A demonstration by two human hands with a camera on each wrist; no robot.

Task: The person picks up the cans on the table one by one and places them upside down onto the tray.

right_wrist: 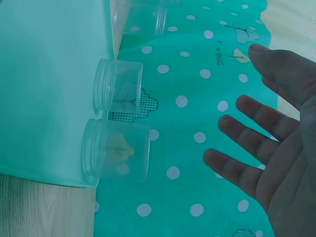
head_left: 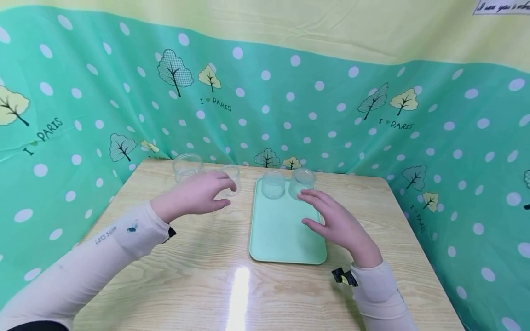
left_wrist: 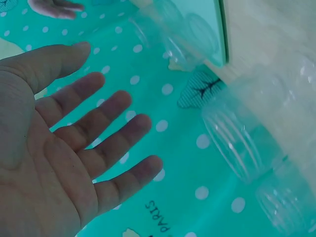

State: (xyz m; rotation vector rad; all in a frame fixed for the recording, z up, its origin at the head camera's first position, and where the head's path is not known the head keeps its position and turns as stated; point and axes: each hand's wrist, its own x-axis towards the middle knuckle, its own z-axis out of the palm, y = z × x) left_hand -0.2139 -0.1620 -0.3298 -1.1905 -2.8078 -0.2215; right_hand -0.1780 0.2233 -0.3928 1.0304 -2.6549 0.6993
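Observation:
Two clear plastic jars, a left one (head_left: 273, 185) and a right one (head_left: 303, 180), stand side by side at the far end of a green tray (head_left: 285, 234), threaded mouths down in the right wrist view. My right hand (head_left: 337, 220) hovers over the tray's right side, fingers spread and apart from the jars in its wrist view. On the table left of the tray are more clear jars, among them a wide one (head_left: 187, 164) and a narrower one (head_left: 233, 174). In front of these is my left hand (head_left: 203, 191), partly hiding them; its palm (left_wrist: 44, 168) holds nothing.
The tray lies on a light wood table (head_left: 186, 276). A green polka-dot cloth (head_left: 265, 92) hangs behind the table and along both sides. Bright glare (head_left: 239, 294) shows on the near tabletop.

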